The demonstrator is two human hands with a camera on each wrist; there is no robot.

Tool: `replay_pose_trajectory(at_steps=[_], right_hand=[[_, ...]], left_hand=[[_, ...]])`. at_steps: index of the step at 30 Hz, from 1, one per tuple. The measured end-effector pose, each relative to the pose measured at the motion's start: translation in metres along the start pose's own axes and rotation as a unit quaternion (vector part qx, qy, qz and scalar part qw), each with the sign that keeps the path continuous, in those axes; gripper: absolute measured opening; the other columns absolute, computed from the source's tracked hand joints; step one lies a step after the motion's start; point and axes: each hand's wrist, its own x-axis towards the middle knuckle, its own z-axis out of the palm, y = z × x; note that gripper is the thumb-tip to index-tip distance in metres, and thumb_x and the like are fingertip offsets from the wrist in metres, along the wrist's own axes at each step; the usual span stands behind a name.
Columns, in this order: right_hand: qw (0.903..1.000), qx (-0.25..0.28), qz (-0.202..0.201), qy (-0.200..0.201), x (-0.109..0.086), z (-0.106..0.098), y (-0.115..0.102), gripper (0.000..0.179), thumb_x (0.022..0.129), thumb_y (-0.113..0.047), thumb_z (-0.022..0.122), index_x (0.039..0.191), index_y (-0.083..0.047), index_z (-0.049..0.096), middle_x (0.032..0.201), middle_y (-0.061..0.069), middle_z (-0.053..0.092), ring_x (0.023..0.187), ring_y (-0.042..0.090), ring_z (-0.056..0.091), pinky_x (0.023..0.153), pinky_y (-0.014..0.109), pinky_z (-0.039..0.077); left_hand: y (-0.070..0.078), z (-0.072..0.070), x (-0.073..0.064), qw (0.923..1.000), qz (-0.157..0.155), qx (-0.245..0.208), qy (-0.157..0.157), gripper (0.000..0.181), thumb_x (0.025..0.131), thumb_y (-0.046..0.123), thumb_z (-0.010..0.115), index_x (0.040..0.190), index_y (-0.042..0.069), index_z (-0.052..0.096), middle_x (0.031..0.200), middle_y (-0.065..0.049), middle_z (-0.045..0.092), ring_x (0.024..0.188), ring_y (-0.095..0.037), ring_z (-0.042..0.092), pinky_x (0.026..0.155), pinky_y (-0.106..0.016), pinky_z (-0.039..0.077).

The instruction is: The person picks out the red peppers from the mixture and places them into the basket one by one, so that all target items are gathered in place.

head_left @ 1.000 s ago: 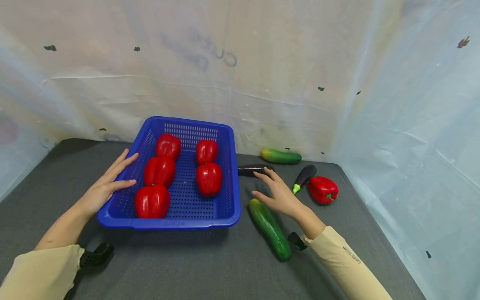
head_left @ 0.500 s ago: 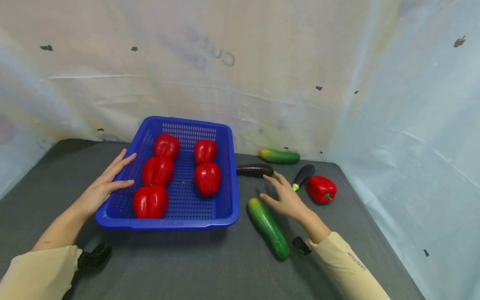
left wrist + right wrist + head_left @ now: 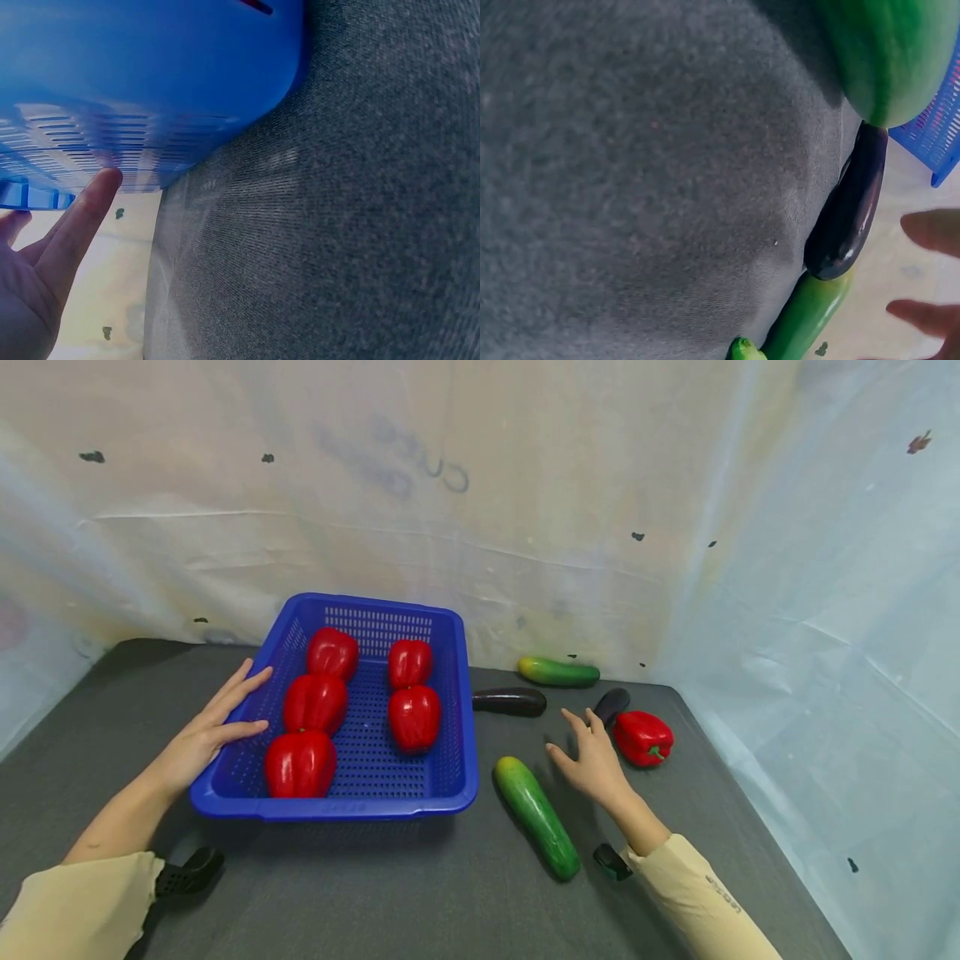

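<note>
My left hand [image 3: 197,739] touches the left side of a blue perforated basket [image 3: 333,808], fingers extended. In the left wrist view a fingertip [image 3: 109,178] lies at its outer wall. Several red bell peppers [image 3: 416,718] sit inside. My right hand [image 3: 596,764] hovers with parted, relaxed fingers, holding nothing, beside an eggplant [image 3: 612,702] that it partly hides. Right of that eggplant lies another red bell pepper [image 3: 643,739]. A green cucumber [image 3: 536,818] lies left of the hand. The second eggplant [image 3: 513,701] has its left end hidden behind the basket.
Another cucumber [image 3: 558,672] lies at the back of the dark grey table [image 3: 360,902], against plastic sheeting [image 3: 525,527] that rises behind. More sheeting [image 3: 840,652] bounds the right side. The table's right edge slants toward the front.
My right hand has moved right, away from the eggplant by the basket and over toward the other eggplant. My left hand, the basket and the vegetables have stayed in place.
</note>
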Motion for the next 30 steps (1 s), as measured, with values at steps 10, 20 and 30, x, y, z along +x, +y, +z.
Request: replay_pose_trajectory(at_steps=[10,20,30], right_hand=[[0.9942,0.000,0.101,0.037,-0.008,-0.002,0.008,0.070,0.091,-0.022,0.061,0.148,0.000,0.029,0.153,0.035,0.008,0.140,0.053,0.015,0.110,0.064,0.023],[0.9861,0.038,0.154,0.049,-0.013,-0.008,0.019,0.075,0.090,-0.021,0.060,0.150,0.000,0.021,0.152,0.039,-0.003,0.139,0.056,0.010,0.108,0.066,0.023],[0.9759,0.064,0.203,0.050,-0.013,-0.017,0.031,0.083,0.091,-0.024,0.057,0.153,0.000,0.006,0.151,0.038,-0.016,0.139,0.058,-0.001,0.109,0.066,0.018]], left_hand=[[0.001,0.001,0.000,1.0000,-0.001,-0.004,-0.001,0.060,0.102,0.019,0.037,0.155,0.031,0.010,0.159,-0.002,-0.023,0.139,-0.054,-0.013,0.076,-0.018,0.053],[0.001,0.001,0.001,1.0000,-0.003,0.004,-0.001,0.060,0.102,0.019,0.037,0.155,0.031,0.010,0.159,-0.002,-0.023,0.139,-0.053,-0.014,0.079,-0.024,0.055],[0.000,0.000,0.001,1.0000,-0.002,0.003,-0.001,0.060,0.102,0.019,0.037,0.155,0.031,0.011,0.159,-0.003,-0.023,0.139,-0.055,-0.010,0.081,-0.033,0.056]])
